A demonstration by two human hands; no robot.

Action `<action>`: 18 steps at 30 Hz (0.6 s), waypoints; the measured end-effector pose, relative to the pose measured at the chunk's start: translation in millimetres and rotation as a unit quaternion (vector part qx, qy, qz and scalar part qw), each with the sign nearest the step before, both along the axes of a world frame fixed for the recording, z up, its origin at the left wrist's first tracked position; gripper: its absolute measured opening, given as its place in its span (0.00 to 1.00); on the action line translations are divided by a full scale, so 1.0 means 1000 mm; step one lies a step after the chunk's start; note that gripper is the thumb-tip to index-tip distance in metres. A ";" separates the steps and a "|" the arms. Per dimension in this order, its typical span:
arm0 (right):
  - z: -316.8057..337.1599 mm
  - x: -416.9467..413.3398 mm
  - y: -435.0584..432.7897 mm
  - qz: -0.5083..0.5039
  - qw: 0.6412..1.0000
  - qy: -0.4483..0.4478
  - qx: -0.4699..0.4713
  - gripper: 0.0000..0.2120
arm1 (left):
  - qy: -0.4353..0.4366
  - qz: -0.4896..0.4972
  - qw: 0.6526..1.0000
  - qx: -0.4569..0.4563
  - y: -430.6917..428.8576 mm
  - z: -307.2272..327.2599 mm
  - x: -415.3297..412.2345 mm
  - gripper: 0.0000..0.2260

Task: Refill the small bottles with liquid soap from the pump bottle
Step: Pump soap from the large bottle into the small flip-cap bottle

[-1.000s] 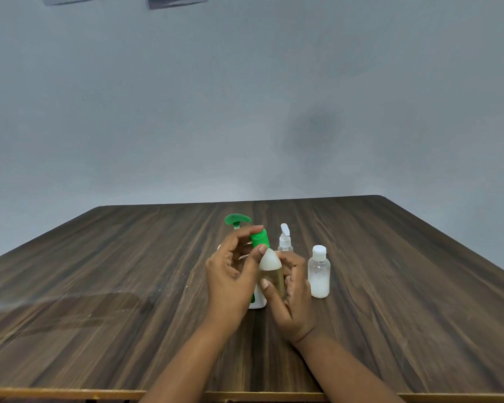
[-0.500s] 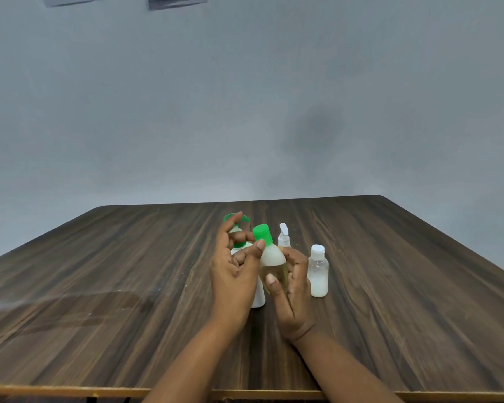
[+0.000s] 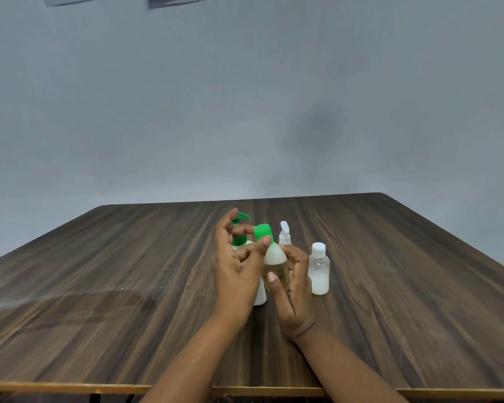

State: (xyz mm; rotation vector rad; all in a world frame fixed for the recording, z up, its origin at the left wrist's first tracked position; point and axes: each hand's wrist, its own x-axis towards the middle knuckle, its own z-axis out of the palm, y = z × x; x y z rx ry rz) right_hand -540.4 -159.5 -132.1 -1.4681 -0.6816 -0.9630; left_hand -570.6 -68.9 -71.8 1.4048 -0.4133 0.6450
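Right grip (image 3: 294, 295) holds green-capped bottle (image 3: 275, 257); left grip (image 3: 236, 274) pinches its cap (image 3: 263, 231), hiding pump bottle (image 3: 239, 239).

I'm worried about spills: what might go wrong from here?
The left hand pinches the green cap of the small bottle gripped by the right hand; if it pops off, its yellowish liquid may slop out. The white-capped bottle and spray bottle stand close by that hand, so a jerk might topple them.
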 end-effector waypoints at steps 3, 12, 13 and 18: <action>-0.001 0.000 0.000 0.005 1.000 0.006 0.002 0.18 | -0.003 0.008 1.000 -0.007 0.000 -0.003 0.003 0.18; -0.001 0.001 -0.001 -0.014 1.000 -0.004 0.001 0.21 | -0.002 -0.006 1.000 -0.006 0.001 -0.002 0.003 0.18; -0.001 0.002 0.000 -0.013 1.000 -0.003 -0.001 0.20 | -0.001 -0.007 1.000 -0.015 0.000 -0.003 0.002 0.18; -0.003 0.003 0.000 -0.024 1.000 -0.007 -0.013 0.18 | 0.007 -0.008 0.999 -0.041 -0.002 -0.001 -0.004 0.22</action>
